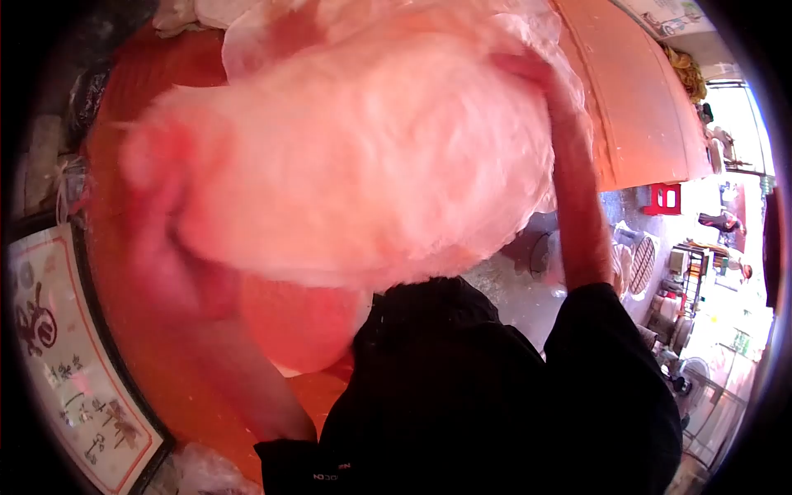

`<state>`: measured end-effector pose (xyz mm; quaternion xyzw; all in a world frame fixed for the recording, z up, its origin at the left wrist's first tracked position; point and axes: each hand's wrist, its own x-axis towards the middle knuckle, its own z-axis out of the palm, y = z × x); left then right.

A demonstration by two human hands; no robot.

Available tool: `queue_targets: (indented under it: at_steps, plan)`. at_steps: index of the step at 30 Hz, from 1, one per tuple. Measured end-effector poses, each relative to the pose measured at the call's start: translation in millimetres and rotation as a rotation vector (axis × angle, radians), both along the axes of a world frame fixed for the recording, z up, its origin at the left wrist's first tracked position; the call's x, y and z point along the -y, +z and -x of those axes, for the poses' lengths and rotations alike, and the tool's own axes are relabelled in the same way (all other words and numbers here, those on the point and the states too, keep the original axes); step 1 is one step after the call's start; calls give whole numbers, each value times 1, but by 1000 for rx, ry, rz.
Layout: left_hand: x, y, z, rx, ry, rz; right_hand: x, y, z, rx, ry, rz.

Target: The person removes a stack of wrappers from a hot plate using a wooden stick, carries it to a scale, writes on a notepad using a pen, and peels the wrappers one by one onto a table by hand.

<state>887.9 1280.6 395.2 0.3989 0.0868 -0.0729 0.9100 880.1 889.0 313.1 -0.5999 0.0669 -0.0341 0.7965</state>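
Observation:
A large, pale, fluffy sheet of fibre wadding (363,165), pink in the light, spreads between my two hands above an orange-covered table. My left hand (177,198), blurred by motion, is closed on the wadding's left edge, with a tuft bunched at the fingers. At the far right edge my right hand (528,70) grips the wadding, its fingertips partly sunk in the fibres. More thin white layers (256,45) lie behind at the top. Under the near edge shows a rounded pinkish shape (305,322), too covered to name.
The orange table cover (635,107) runs on to the right. A framed sign with handwriting (74,363) lies along the left. A red crate (662,199) stands on the floor at right, with a round fan-like grille (643,262) nearer. Other people (722,221) are far off.

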Motion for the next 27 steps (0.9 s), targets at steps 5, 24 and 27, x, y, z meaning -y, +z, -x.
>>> queue_targets:
  at_steps: [5,24,27]
  plan:
    - [27,-122,63,-256,-307,-107,79,-21,61,-193,-84,313]
    - [-167,-211,286,-886,457,-447,-228,-64,94,-208,500,733]
    - [-168,-210,290,-832,501,-347,-270,-61,103,-159,666,729]
